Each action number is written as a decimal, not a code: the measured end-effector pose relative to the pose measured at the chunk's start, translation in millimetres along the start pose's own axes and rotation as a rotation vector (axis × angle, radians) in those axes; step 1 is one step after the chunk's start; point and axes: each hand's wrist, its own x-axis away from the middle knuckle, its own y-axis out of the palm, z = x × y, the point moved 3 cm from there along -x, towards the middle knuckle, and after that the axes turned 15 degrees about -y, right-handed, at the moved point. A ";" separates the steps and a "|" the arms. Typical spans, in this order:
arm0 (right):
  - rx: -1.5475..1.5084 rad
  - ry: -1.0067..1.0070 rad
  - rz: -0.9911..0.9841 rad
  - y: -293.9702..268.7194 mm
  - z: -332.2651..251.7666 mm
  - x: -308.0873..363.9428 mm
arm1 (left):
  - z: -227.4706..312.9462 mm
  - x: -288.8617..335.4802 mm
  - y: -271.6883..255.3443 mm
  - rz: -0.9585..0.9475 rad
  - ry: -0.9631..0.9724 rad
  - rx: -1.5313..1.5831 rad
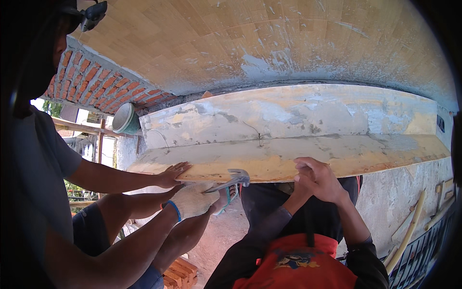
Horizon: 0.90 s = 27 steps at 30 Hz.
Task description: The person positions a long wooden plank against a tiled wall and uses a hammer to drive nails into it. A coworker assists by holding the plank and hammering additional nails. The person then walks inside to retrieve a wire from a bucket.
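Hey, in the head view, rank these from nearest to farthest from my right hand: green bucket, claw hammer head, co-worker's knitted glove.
Outward from your right hand:
1. Claw hammer head, to its left.
2. Knitted glove, farther left, on the hammer's handle.
3. Green bucket, farthest, toward the upper left.

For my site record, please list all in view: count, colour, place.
Boards: two, tan-grey, centre
Wires: two, dark, on boards
Panel: one, tan, top
Brick wall: one, orange-grey, upper left
Bucket: one, green-grey, left
Co-worker: one, grey top, left
Glove: one, cream, on co-worker
Hammer: one, grey, in glove
Sandal: one, green, below hammer
Loose bricks: several, orange, bottom
Timbers: several, pale, right
Railing: one, black, lower right
Shirt: one, red, bottom
Left hand: one, bare, centre
Right hand: one, bare, overlapping left
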 end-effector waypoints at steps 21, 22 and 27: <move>-0.038 0.351 1.175 -15.6 79.9 178.8 | 35.3 11.9 -7.0 0.185 0.380 -0.658; 0.010 0.454 1.357 -22.5 99.2 210.1 | 34.7 11.8 -5.4 0.127 0.319 -0.669; 0.469 1.228 0.919 -8.2 185.7 350.4 | 38.4 10.8 -13.0 0.185 0.415 -0.679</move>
